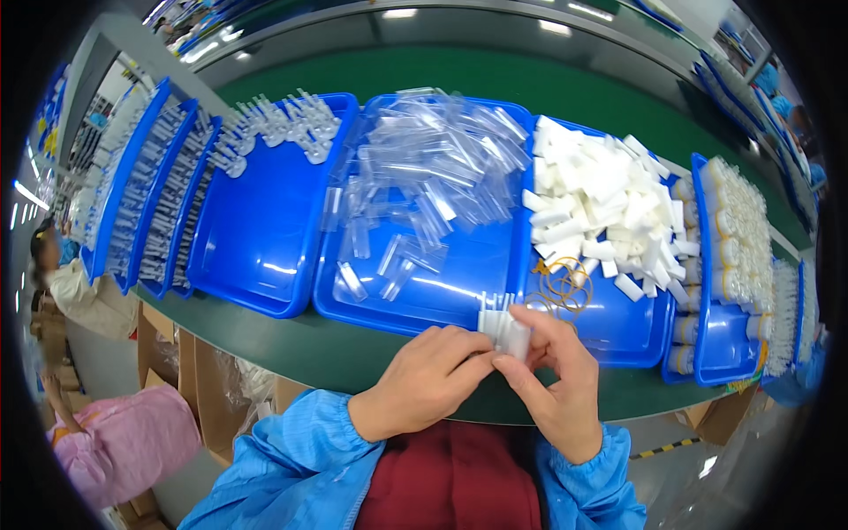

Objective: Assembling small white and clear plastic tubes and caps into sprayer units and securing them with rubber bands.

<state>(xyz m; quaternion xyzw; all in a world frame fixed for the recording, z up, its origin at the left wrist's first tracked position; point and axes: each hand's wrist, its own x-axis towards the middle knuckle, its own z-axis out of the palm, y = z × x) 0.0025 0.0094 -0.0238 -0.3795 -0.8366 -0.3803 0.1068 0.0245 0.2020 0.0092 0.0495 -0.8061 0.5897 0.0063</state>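
Both hands meet near the table's front edge around a small bundle of whitish, translucent tubes (505,334) with thin clear stems sticking up from its top. My left hand (433,371) pinches the bundle's left side with closed fingers. My right hand (561,380) curls around its right side, thumb in front and fingers behind. The lower end of the bundle is partly hidden by the fingertips. Just beyond lies a blue tray (415,305) heaped with clear plastic sleeves (442,163). Yellow rubber bands (563,284) lie beside white foam pieces (609,185) in the tray to the right.
At left, a blue tray (256,238) holds clear stemmed parts (296,124); stacked filled trays (146,194) stand beyond it. At right, banded white bundles (738,230) fill another tray. A green belt (424,71) runs behind. People sit at left, near cardboard boxes (199,380).
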